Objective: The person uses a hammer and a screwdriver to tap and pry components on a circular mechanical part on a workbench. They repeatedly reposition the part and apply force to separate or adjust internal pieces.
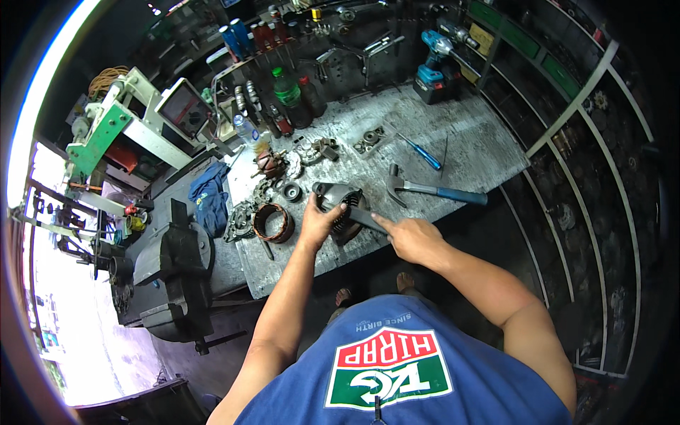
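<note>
Metal housing (340,190), dark and rounded, sits over the near edge of the bench (474,142) in the grip of the left hand (317,225), closed about its left side; the right hand (416,237) clasps a flat dark bar (367,219) set against the housing; left of the grip stands a copper-wound ring (286,230); right of it lies a claw hammer (443,192)

Benchtop (482,145) scuffed metal; housing (340,190) dull metal; green bottle (287,90) glossy plastic
</note>
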### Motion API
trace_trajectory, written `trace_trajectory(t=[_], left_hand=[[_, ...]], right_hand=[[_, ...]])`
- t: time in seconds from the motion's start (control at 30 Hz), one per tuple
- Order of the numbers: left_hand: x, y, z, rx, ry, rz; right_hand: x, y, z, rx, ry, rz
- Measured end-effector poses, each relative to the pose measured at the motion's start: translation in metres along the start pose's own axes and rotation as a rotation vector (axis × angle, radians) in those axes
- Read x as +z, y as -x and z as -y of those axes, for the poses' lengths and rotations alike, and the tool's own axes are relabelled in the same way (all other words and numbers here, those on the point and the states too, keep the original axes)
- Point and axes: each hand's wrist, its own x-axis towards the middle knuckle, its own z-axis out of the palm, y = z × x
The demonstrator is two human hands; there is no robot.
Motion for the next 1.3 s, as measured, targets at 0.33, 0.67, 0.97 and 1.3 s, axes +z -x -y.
trace_trajectory(t=[0.33, 0.67, 0.97, 1.3], left_hand=[[0.029, 0.021, 0.013, 0.126, -0.013, -0.208], [0.028, 0.020, 0.014, 0.123, -0.002, -0.195], [0.005, 0.008, -0.014, -0.119, 0.089, -0.210], [0.014, -0.102, -0.106, -0.187, -1.453, 0.893]], right_hand=[[-0.006, -0.025, 0.015, 0.114, -0.130, 0.313], [-0.001, -0.022, 0.021, 0.149, -0.136, 0.266], [0.008, -0.008, 0.000, 0.085, -0.339, 0.285], [-0.006, -0.008, 0.010, 0.130, -0.114, 0.328]])
